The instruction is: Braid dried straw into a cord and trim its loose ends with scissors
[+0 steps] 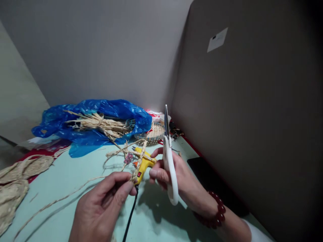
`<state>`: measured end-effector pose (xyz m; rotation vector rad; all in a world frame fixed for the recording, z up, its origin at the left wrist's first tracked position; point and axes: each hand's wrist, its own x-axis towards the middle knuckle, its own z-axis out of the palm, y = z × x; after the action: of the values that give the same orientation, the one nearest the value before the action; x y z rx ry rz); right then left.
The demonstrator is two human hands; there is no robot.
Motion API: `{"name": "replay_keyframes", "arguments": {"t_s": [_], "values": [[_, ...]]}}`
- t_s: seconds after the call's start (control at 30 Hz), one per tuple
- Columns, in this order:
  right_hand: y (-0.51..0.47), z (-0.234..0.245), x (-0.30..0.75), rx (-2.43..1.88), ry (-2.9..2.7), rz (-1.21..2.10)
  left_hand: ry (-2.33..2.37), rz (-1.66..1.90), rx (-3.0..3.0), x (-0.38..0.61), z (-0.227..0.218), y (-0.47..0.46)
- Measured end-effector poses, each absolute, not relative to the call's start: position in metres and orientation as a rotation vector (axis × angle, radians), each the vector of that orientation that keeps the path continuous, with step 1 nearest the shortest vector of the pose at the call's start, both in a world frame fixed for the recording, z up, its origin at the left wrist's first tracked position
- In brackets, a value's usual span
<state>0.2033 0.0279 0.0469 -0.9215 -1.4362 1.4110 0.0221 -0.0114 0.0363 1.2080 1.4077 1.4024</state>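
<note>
My left hand (pixel 102 205) pinches a braided straw cord (pixel 138 160) between thumb and fingers near its lower end. The cord runs up over a yellow glue gun (pixel 144 165) lying on the pale green table, its black cable (pixel 130 215) trailing toward me. My right hand (pixel 176 178) grips white-handled scissors (pixel 168 158), blades shut and pointing up, just right of the cord. A red bead bracelet (pixel 214 211) circles that wrist. A long thin strand of cord (pixel 55 201) trails off to the left across the table.
A blue plastic bag (pixel 101 117) with a bundle of dry straw (pixel 101 125) lies at the back. Beside it sits a small woven basket (pixel 152 134). Flat woven straw pieces (pixel 17 178) lie at left. A dark panel (pixel 252 117) rises at right, a black slab (pixel 204 171) at its foot.
</note>
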Motion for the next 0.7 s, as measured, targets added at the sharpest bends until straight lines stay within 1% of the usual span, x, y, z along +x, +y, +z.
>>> {"name": "replay_keyframes", "arguments": {"t_s": [0.1,0.2,0.37,0.43,0.7], "values": [[0.028,0.052,0.209,-1.133,-1.857,0.956,1.275,1.436,1.058,0.013,0.040,-0.004],[0.025,0.055,0.214,-1.195,-2.206,0.494,1.129,1.494,0.954,0.005,0.042,0.004],[0.024,0.050,0.218,-1.246,-2.434,-0.046,1.043,1.546,0.959,-0.002,0.040,0.008],[0.026,0.048,0.218,-1.233,-2.460,-0.168,1.058,1.560,0.978,-0.001,0.040,0.007],[0.029,0.042,0.223,-1.133,-2.439,-0.426,1.044,1.615,0.978,0.004,0.044,0.001]]}}
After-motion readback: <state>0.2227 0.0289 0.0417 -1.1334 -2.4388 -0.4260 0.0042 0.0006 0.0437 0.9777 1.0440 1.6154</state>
